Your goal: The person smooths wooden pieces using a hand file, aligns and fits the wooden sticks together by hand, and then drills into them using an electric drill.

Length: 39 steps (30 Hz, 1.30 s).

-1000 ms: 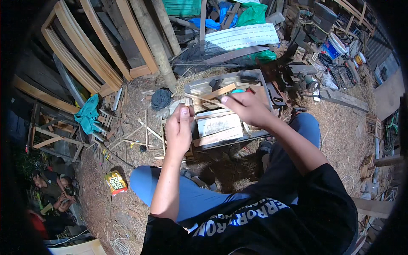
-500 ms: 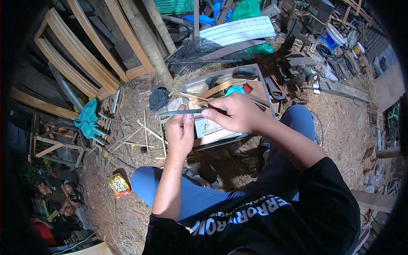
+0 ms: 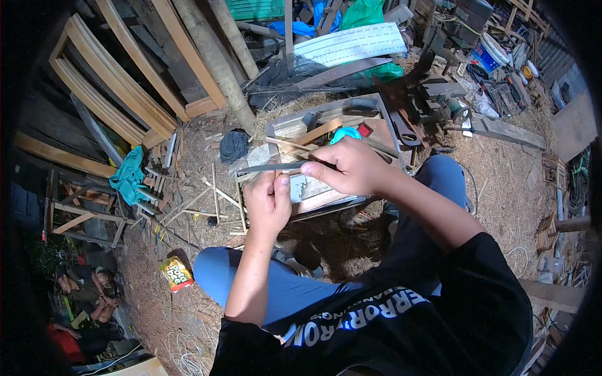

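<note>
My right hand [image 3: 345,168] grips a long, dark, flat tool [image 3: 269,167], blade-like, held level with its tip pointing left. It crosses just above my left hand [image 3: 267,203], which is closed around a small pale piece, apparently wood, mostly hidden by fingers and tool. Behind both hands sits a wooden box [image 3: 385,125] holding wood offcuts, sticks, a turquoise round object [image 3: 346,133] and a small red item [image 3: 364,130]. A handsaw [image 3: 402,130] lies along the box's right side.
Door-like wooden frames [image 3: 113,81] and poles [image 3: 222,75] lean at back left. A teal cloth [image 3: 128,175], black bag [image 3: 233,145] and yellow packet [image 3: 177,274] lie around me. Other people [image 3: 84,294] sit at lower left. Tools and scrap [image 3: 495,81] crowd the right.
My right hand has moved down and leftward, bringing the dark tool horizontally across my left hand, which has sunk a little over the last half second.
</note>
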Motion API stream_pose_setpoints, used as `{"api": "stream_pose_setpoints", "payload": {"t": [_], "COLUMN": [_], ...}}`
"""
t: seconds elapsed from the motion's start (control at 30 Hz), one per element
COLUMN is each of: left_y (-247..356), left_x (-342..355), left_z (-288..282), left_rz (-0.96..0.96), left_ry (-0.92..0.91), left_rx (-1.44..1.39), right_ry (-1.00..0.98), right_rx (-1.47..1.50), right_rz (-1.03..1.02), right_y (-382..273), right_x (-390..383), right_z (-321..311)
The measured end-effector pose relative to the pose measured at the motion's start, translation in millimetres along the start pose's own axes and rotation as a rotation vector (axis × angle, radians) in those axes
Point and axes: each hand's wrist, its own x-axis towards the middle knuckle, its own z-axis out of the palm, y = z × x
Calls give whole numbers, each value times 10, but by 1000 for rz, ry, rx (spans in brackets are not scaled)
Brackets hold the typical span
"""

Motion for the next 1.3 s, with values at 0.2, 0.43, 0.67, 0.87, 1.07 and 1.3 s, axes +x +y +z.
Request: {"api": "stream_pose_setpoints", "payload": {"t": [0.2, 0.43, 0.67, 0.87, 1.07, 1.3], "left_y": [345, 80, 104, 31, 91, 184], "left_x": [-18, 89, 124, 87, 87, 62], "left_z": [-45, -142, -104, -97, -86, -127], "left_rz": [96, -330, -687, -627, -672, -716], "left_ry": [10, -86, -129, -194, -239, -253], "left_rx": [-155, 21, -403, -388, -465, -508], "right_ry": [-20, 229, 79, -4, -84, -93], "right_rx": [-105, 423, 466, 501, 329, 130], "right_rz": [346, 551, 640, 564, 355, 108], "right_y": [414, 389, 156, 223, 196, 182], "right_x": [28, 30, 65, 22, -52, -98], "right_z": [122, -12, -35, 55, 59, 9]}}
